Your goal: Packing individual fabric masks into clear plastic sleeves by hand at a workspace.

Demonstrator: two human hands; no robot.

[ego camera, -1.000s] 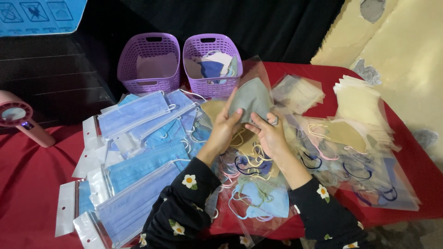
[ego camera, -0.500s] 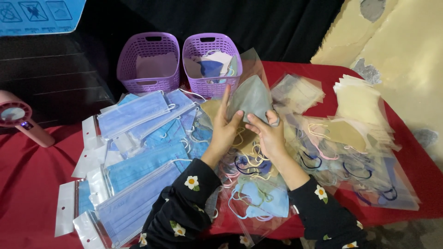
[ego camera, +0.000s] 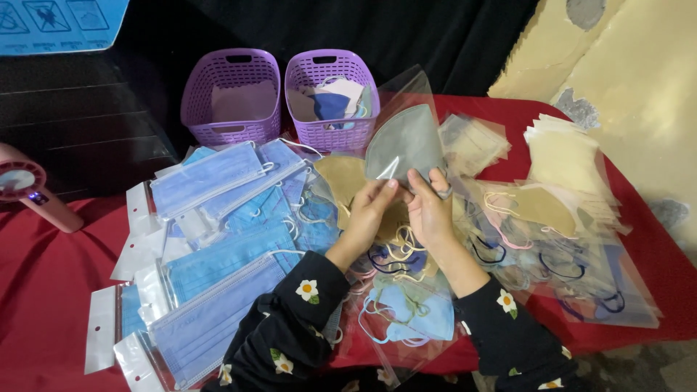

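A: What is noted at the far left?

B: A pink handheld device on the red cloth; next, blue masks in clear sleeves, fanned out so each can be reached.

A: And the baskets?

B: Left purple basket looks empty; right purple basket holds loose masks.

A: The hands?

B: The grey mask in its clear bag is held raised above the pile at centre. The bag's lower edge is pinched by the left hand and the right hand, apparently to keep it taut.

A: Further right?

B: Beige and mixed bagged masks, overlapped.
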